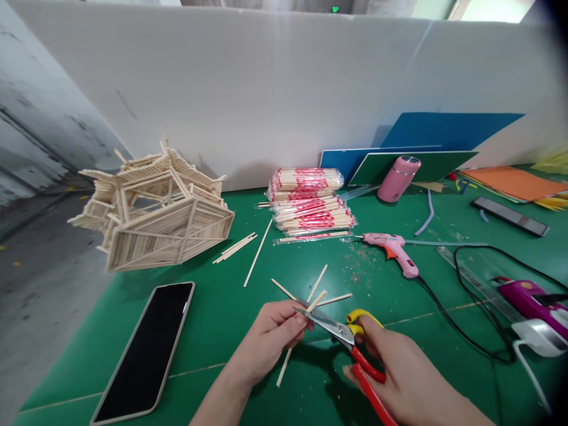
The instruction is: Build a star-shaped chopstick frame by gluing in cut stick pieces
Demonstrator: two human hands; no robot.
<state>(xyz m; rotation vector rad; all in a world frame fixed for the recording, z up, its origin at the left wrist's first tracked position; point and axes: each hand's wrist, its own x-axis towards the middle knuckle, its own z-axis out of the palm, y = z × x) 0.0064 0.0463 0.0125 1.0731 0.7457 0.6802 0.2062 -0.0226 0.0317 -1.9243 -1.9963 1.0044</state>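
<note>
Wooden stick [316, 302] in focus: it sat at the near middle of the surface [213, 355], slanting up from the fingertips of the left hand [277, 331]. That hand's grip was pinched on it between thumb and fingers. The right hand [399, 361] had its grip wrapped around the red and yellow handles of the scissors [341, 331], whose metal blades reached to the stick just beside the left thumb; whether they pressed into it could not be told.

Three thin sticks [336, 299] fanned out beyond the left hand, and another stick end [284, 368] poked out below it. Farther off, a long loose stick [258, 253] lay near a small cluster of short sticks [235, 247]. To the left stood an openwork stick model [151, 248], with a dark-screened smartphone [144, 355] nearer the person. Plastic-wrapped chopstick packets [310, 207] were piled behind the hands. A pink hot-glue gun [393, 248] lay to their right, and a pink bottle [399, 179] leaned before a green board [368, 167].
</note>
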